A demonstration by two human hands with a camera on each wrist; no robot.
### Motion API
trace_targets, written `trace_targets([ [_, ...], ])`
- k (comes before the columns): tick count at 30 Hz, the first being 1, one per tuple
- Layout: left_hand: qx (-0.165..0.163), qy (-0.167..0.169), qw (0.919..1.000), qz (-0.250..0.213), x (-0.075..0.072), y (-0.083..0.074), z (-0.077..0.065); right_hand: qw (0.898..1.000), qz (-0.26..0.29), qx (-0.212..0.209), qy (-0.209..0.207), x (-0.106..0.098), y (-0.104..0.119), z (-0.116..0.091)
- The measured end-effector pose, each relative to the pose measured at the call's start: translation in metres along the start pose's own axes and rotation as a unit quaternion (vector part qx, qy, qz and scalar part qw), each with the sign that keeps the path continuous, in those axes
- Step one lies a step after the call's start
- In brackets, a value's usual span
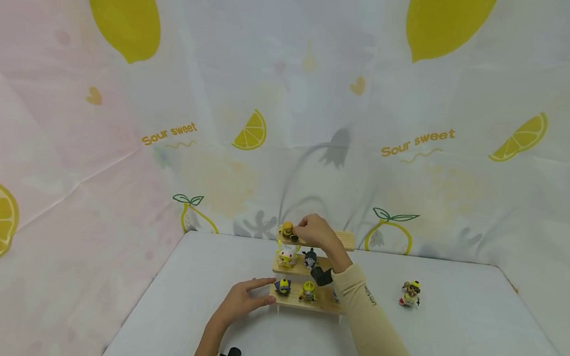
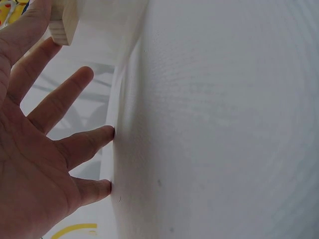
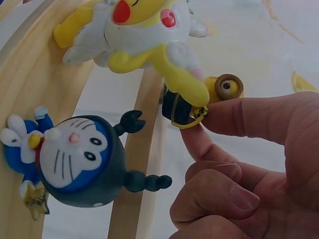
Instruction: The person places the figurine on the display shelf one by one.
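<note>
Right hand point(image 1: 315, 231) pinches a minion point(image 1: 288, 229) at the top left of the shelf point(image 1: 344, 239); left hand point(image 1: 240, 303), fingers spread apart, touches the shelf's lower left edge; a figure point(image 1: 410, 294) lies right of it.

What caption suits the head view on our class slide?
The right hand pinches a small figurine atop a wooden stand; the left hand touches its bottom tier.

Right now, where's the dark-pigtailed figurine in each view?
Head: the dark-pigtailed figurine is low, slightly right of centre, on the middle tier, right of the white-and-yellow figurine.
Left wrist: not in it.
Right wrist: lower left, sideways in the picture, below the white-and-yellow figurine.
Shared landmark: the wooden shelf, in all three; only a piece at the left wrist view's upper left.
</note>
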State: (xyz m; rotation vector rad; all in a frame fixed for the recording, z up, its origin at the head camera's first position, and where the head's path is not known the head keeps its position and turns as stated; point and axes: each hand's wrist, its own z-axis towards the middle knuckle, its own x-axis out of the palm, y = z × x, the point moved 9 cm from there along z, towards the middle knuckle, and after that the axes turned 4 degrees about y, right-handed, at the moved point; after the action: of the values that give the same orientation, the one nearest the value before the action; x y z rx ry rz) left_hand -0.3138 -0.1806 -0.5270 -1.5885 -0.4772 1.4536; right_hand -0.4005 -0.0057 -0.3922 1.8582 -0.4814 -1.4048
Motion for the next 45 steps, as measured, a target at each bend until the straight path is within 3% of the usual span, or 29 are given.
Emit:
trace_targets([
  [16, -0.002, 0.000, 1.0000, -0.005, 0.0011, 0.0003, 0.0004, 1.000, -0.014, -0.022, -0.003, 0.0009, 0.0018, 0.0027],
  [23, 0.008, -0.005, 0.9998, 0.016, 0.0004, -0.0010, 0.0011, 0.999, -0.015, -0.030, -0.004, 0.0007, 0.0069, 0.0002],
  [45, 0.006, -0.003, 1.0000, 0.001, 0.0006, 0.0001, 0.0003, 0.999, -0.032, -0.026, 0.012, 0.0059, 0.0057, 0.0046],
])
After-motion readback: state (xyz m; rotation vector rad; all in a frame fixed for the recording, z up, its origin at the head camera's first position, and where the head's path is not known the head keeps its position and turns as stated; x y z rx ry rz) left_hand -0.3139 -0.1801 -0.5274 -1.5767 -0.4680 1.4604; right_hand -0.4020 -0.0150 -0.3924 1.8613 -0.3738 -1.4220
